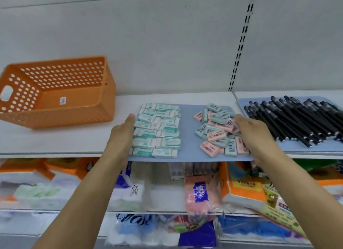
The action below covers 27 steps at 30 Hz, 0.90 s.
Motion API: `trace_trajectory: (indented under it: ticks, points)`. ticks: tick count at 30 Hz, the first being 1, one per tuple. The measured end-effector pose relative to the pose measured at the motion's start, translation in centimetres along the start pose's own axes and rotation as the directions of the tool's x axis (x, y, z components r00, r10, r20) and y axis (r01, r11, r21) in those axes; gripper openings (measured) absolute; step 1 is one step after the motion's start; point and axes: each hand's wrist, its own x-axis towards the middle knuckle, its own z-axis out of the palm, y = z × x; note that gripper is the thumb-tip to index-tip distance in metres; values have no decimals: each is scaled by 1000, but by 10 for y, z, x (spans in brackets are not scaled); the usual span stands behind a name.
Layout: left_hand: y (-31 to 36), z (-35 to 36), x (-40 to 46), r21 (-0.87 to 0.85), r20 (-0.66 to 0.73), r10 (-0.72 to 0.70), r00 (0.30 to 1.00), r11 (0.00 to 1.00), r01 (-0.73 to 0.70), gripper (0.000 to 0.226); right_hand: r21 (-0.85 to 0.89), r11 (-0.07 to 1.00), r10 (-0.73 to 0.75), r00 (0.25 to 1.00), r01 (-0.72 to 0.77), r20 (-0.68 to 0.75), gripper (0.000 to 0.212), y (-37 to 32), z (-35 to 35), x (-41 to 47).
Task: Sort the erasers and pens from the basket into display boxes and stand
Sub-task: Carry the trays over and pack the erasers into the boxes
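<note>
An empty orange perforated basket (78, 107) lies tilted on the white shelf at the left. A blue mat (187, 137) in the middle carries neat rows of white-and-teal erasers (157, 129) on its left and a loose heap of pink and mint erasers (219, 129) on its right. My left hand (123, 135) holds the mat's left edge beside the white erasers. My right hand (254, 135) holds the mat's right edge against the pink heap. A second blue mat (313, 146) at the right holds a pile of black pens (297, 118).
The white shelf (65, 141) has a slotted upright (241, 44) on the back wall. Lower shelves hold packs of tissue (130, 193), an orange box (243, 189) and wrapped goods. The middle mat's front edge overhangs the shelf lip.
</note>
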Motion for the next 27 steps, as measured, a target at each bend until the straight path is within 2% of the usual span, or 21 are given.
trace_trajectory:
  ticks: [5, 10, 16, 20, 27]
  points:
    - [-5, -3, -10, -30, -35, -3, 999, 1000, 2, 35, -36, 995, -94, 995, 94, -23, 27, 4, -2, -13]
    - [-17, -11, -26, -63, -13, 2, 1000, 998, -3, 30, -34, 994, -107, 993, 105, -48, 26, 16, -6, -34]
    - [-25, -25, -55, -80, 93, 13, 996, 997, -6, 30, -11, 994, -105, 987, 104, -125, 30, 40, -11, -76]
    - [-34, -34, -73, -71, 156, 23, 988, 997, -13, 31, 32, 992, -113, 973, 122, -201, 20, 51, -13, -114]
    - [-56, -48, -97, -77, 228, 65, 972, 996, -48, 28, 80, 989, -96, 944, 127, -316, 19, 71, -20, -179]
